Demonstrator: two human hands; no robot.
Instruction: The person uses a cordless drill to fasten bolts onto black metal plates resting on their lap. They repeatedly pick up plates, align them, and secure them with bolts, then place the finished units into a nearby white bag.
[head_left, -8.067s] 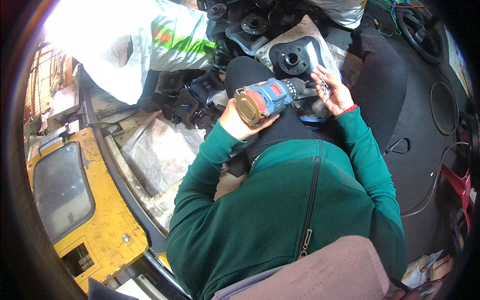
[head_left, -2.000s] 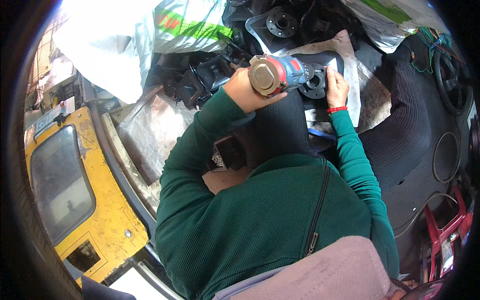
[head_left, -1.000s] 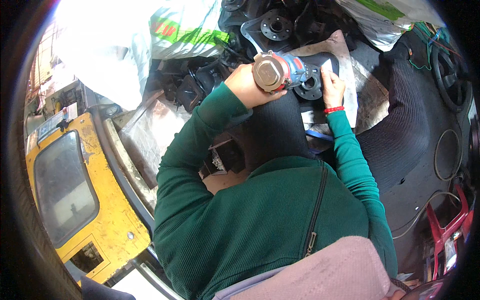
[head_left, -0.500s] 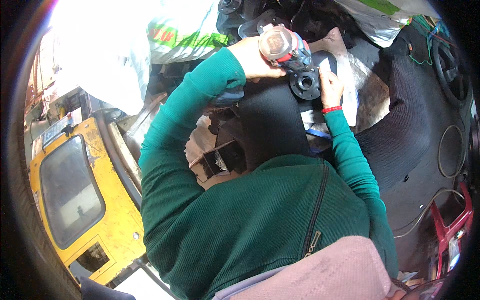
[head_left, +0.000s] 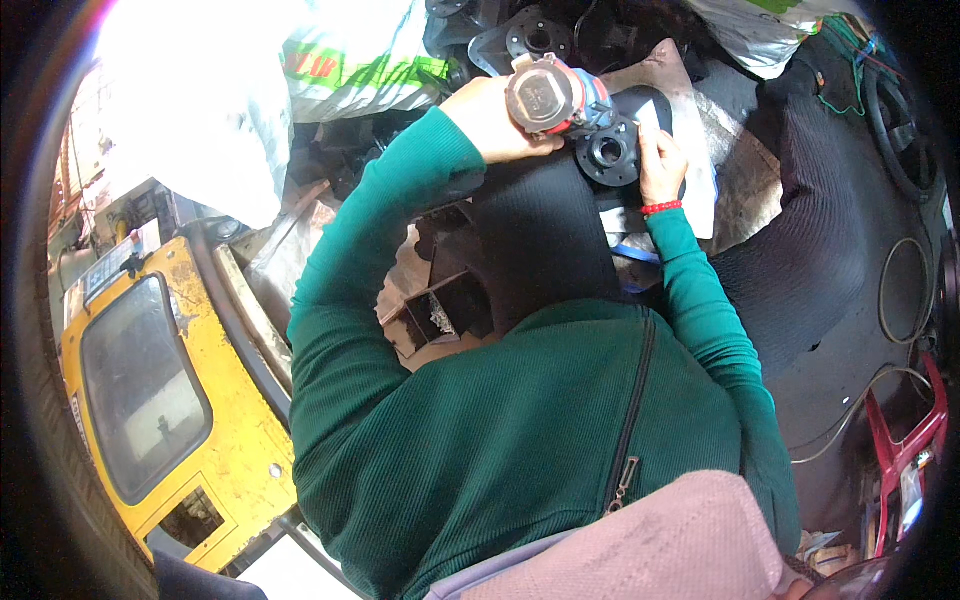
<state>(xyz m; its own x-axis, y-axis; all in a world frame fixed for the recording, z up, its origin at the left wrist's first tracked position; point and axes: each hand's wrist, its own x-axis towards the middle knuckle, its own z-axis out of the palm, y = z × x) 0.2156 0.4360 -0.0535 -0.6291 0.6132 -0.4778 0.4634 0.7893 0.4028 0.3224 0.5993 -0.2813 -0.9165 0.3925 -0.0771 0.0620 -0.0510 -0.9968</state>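
Note:
My left hand [head_left: 488, 118] is wrapped around a red-and-blue power drill [head_left: 543, 97], whose back end points up at me. The drill's front end comes close to the rim of a round black flange [head_left: 592, 166], and I cannot tell whether they touch. The flange has a central hole and small holes around its face. At its right edge my right hand [head_left: 660, 165] grips it, fingers closed, with a red bead bracelet at the wrist. Beneath it lie a larger black piece [head_left: 655, 103] and white sheeting across my lap.
More black flanged parts [head_left: 540, 38] are piled beyond my hands. White-and-green sacks [head_left: 365, 70] stand at the far left. An open box [head_left: 445, 305] of small metal pieces sits left of my leg. A yellow machine panel [head_left: 235, 440] is at left, a red frame [head_left: 895, 460] at right.
The drill has shifted slightly left and tilted a little. The flange has moved slightly up in the view, and both hands keep their hold.

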